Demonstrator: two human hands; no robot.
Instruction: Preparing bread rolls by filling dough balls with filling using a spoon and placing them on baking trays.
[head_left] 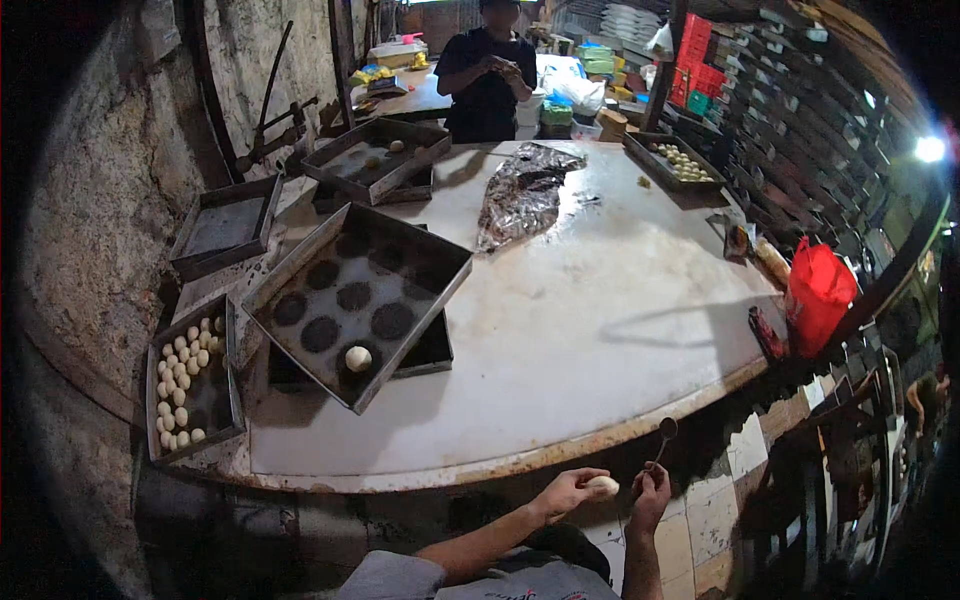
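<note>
Firstly, we record at far left a metal tray (pixel 212 395) holding pale dough balls (pixel 180 370). Next, a larger tray (pixel 412 338), stacked on a dark tray (pixel 433 350), bears a single ball (pixel 358 358). Before the near edge of the counter (pixel 560 350), the left hand (pixel 572 493) pinches a dough piece (pixel 603 486) in its grip; rightmost, the right hand (pixel 651 494) pinches a spoon (pixel 668 428).

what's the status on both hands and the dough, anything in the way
Left hand gripping pale dough lump. Right hand gripping small spoon by its handle. Dough on near side of table edge. No obstruction seen at either hand.
</note>
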